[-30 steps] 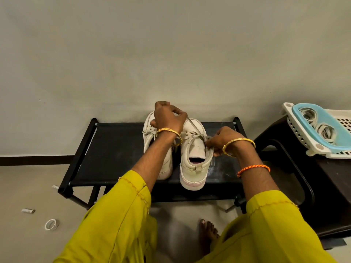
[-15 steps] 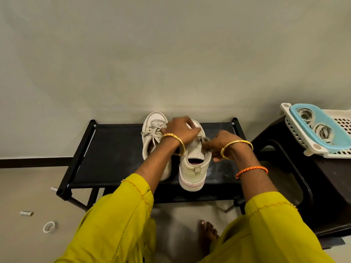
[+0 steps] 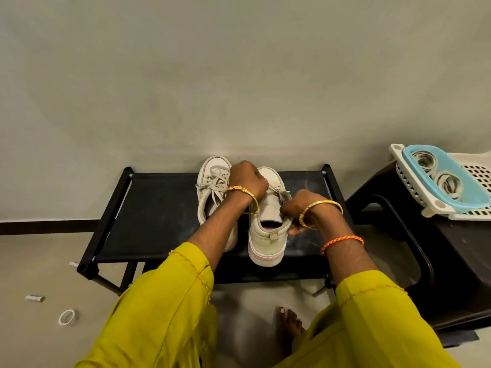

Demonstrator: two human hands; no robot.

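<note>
Two white shoes stand side by side near the middle of the black bench [image 3: 159, 208], toes at its far edge by the wall and heels toward its near edge. The heel of the right shoe [image 3: 267, 240] reaches that near edge, and both hands work on this shoe. The left shoe [image 3: 211, 181] sits just beside it, partly behind the left forearm.

The left arm reaches forward across the bench. Its hand [image 3: 248, 179] hangs knuckles-up over the front of the right shoe, curled into a fist that grips the lace [image 3: 281, 193]. A strand runs from under the knuckles toward the other hand. The right hand [image 3: 297, 212] sits lower, at the shoe's right side next to the tongue. Its wrist is bent inward, its fingertips pinch the lace end and its thumb is tucked by the shoe's collar.

Off the bench's right end, a dark stool [image 3: 451, 261] carries a white basket [image 3: 467, 215] with a blue tray [image 3: 475, 193] on top. A tape ring [image 3: 68, 317] lies on the floor beyond the bench's left end.
</note>
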